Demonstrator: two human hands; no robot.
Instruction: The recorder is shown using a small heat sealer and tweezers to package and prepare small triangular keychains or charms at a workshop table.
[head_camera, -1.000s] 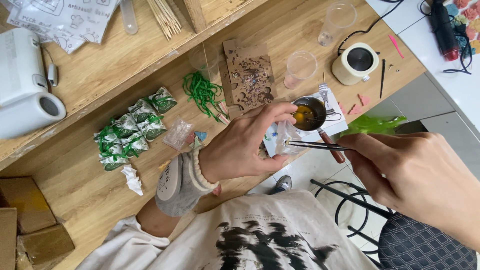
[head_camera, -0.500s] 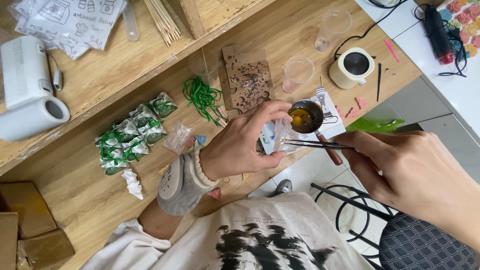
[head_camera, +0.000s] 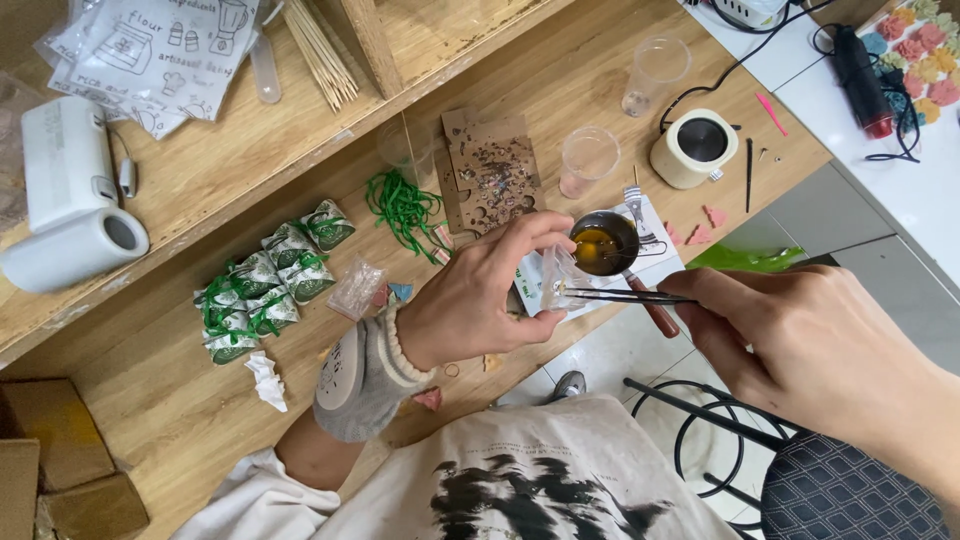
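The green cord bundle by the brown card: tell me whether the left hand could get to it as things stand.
Probably yes, but not freely: the green cord bundle lies uncovered just beyond the left hand, with bare table between. That hand, though, is pinching a small clear bag, so it would need to let go first.

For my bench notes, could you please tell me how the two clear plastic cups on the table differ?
The far cup stands nearer the table's back edge and looks taller; the near cup sits closer to the small ladle and looks shorter, with a pinkish tint at its base. Both are clear, upright and untouched.
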